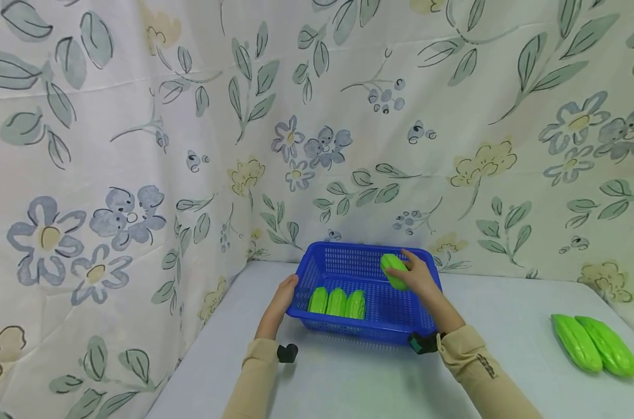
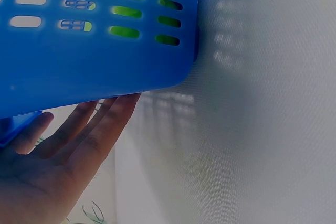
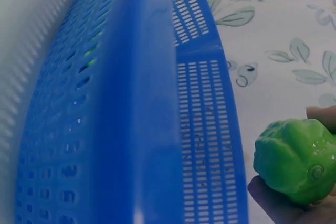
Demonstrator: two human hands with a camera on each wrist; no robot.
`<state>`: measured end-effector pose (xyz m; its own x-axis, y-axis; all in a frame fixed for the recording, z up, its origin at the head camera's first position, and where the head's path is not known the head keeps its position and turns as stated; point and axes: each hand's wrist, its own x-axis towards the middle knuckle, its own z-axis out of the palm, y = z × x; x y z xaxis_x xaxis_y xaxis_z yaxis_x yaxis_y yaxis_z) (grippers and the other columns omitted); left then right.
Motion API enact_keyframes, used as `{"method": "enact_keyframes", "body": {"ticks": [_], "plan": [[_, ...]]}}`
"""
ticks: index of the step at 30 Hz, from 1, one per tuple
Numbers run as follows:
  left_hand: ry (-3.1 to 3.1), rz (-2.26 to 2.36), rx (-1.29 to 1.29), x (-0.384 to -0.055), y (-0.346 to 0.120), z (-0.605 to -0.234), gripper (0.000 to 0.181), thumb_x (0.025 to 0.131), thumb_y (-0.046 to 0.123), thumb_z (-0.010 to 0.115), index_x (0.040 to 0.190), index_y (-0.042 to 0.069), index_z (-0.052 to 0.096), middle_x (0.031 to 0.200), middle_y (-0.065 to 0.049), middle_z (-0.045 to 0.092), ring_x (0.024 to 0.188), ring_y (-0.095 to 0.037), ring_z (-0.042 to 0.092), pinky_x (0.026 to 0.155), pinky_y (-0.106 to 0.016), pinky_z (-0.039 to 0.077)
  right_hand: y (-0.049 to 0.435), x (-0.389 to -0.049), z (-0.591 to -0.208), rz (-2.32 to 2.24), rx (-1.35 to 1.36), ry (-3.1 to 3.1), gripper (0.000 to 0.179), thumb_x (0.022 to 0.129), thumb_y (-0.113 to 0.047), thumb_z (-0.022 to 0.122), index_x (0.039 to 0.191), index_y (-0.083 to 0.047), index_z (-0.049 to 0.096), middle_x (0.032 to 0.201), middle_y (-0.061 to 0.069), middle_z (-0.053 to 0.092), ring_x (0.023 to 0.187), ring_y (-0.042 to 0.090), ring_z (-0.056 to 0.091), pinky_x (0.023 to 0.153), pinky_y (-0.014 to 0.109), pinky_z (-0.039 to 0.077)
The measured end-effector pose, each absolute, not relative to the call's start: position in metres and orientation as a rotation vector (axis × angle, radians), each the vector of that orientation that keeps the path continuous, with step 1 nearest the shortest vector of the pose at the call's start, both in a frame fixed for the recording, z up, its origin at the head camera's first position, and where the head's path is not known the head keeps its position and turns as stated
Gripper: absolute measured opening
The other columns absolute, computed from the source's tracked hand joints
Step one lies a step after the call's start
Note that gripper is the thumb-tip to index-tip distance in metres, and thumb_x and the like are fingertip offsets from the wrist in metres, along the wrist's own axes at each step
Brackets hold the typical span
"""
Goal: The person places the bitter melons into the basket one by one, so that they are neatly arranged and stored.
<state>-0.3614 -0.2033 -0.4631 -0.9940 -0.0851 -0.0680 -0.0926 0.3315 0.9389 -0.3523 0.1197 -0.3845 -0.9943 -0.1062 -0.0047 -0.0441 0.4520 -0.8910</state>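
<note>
A blue plastic basket (image 1: 343, 323) with slotted walls stands on the table, and three green ridged cucumber-like vegetables (image 1: 336, 302) lie side by side in its left part. My left hand (image 1: 284, 294) touches the basket's left side; in the left wrist view its fingers (image 2: 100, 137) are fairly straight, with the tips partly hidden by the basket. Above the basket's right part my right hand (image 1: 417, 276) grips another shiny green ridged vegetable (image 1: 395, 270) between thumb and fingers. In the right wrist view the rounded end of that vegetable (image 3: 294, 158) shows beyond the basket rim.
Two more long green vegetables (image 1: 597, 346) lie close together on the right of the white table (image 1: 358, 384). A floral cloth (image 1: 348, 145) hangs behind the table and along its left side. Dark wrist bands (image 1: 422, 343) sit at the sleeve cuffs.
</note>
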Motion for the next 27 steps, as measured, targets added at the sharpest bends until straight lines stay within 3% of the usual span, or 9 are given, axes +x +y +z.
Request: {"method": "enact_keyframes", "body": {"ticks": [12,19,27], "plan": [[2.553,1.803,-0.176,-0.361,-0.203,-0.465,0.056,0.106,0.036,0.029,0.149,0.000,0.036,0.153,-0.024,0.037,0.146,-0.044,0.027,0.120,-0.061,0.019,0.105,-0.352,-0.394,-1.582,-0.116,2.572,0.079,0.095,-0.019,0.061,0.153,0.005,0.014,0.152,0.037,0.027,0.138,0.049,0.036,0.109,0.056,0.041],[2.555,1.798,-0.176,-0.363,-0.203,-0.465,0.057,0.106,0.035,0.029,0.150,-0.001,0.033,0.155,-0.025,0.034,0.147,-0.043,0.024,0.120,-0.060,0.018,0.101,-0.354,-0.402,-1.580,-0.075,2.545,0.078,0.094,-0.019,0.061,0.153,0.006,0.015,0.149,0.038,0.031,0.133,0.049,0.043,0.105,0.053,0.046],[2.541,1.810,-0.185,-0.364,-0.203,-0.465,0.057,0.106,0.035,0.029,0.150,-0.001,0.032,0.156,-0.024,0.032,0.148,-0.043,0.023,0.121,-0.059,0.016,0.095,-0.358,-0.409,-1.529,-0.036,2.550,0.079,0.092,-0.020,0.063,0.152,0.006,0.018,0.149,0.038,0.030,0.136,0.051,0.037,0.111,0.057,0.038]]}}
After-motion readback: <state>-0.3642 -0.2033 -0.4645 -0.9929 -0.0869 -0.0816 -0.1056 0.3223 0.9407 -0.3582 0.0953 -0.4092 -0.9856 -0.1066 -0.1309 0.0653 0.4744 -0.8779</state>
